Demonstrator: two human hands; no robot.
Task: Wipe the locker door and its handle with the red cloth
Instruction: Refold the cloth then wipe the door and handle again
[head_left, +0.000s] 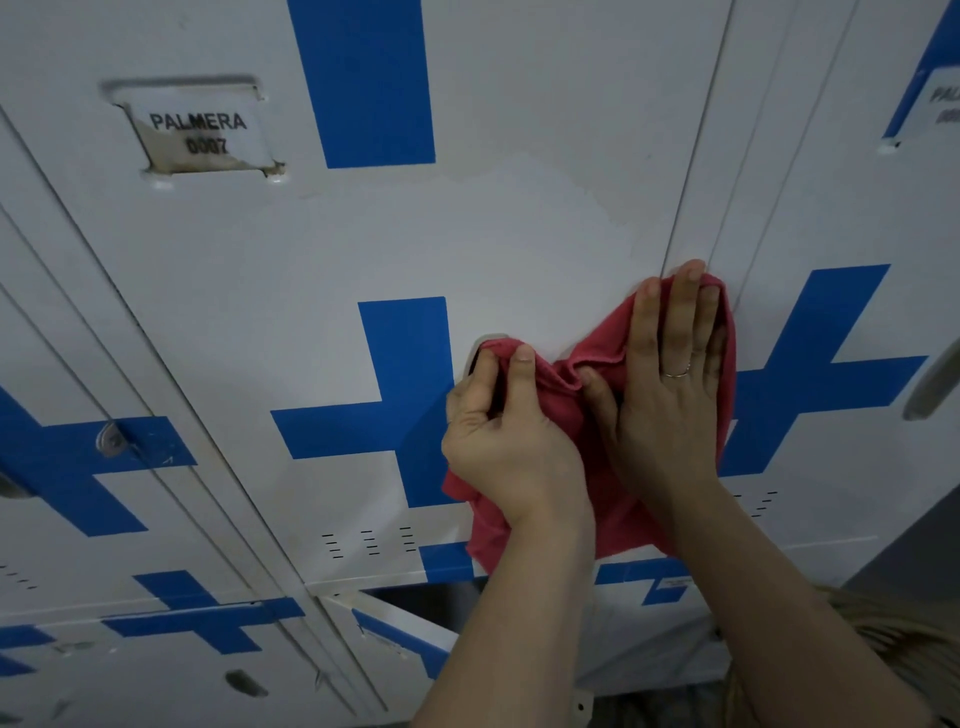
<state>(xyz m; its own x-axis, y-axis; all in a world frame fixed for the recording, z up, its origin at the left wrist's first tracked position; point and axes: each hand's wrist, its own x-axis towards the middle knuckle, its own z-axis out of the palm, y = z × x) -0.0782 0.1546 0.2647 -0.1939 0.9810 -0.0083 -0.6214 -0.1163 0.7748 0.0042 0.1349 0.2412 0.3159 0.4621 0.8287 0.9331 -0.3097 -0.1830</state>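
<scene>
While the left hand (498, 431) grips the crumpled red cloth (602, 358) mid-frame, the right hand (670, 384) presses it flat-fingered on the smooth white metal locker door (519, 234).

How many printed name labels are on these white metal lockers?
2. One white paper label reading PALMERA 0007 sits upper left; a second label, cut off, is at the top right edge. More may lie outside the frame.

Bunched red cloth (602, 343) covers handle (490, 338) on white locker door (363, 249).
</scene>
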